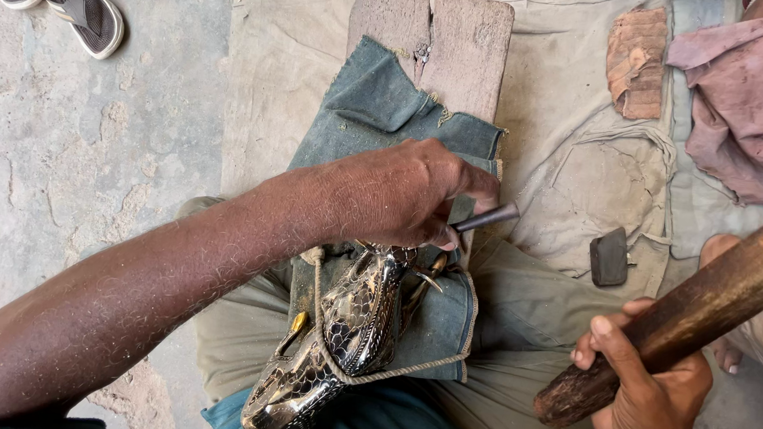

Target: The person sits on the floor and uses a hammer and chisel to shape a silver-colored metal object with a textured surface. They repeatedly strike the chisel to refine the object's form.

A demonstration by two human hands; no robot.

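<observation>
Left hand (pixel 410 194) pinched punch (pixel 485 218) over metal piece (pixel 335 347); piece ran lengthwise below it. Right hand (pixel 648 399) gripped mallet (pixel 691 312), well right.

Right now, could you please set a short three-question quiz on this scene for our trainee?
1. True or false: the left hand holds a dark punch over the shiny metal piece.
2. What does the right hand grip? A) sandal B) wooden stick C) cloth
3. What lies under the metal piece, on the wooden board?

Key:
1. True.
2. B.
3. A piece of denim.
</observation>
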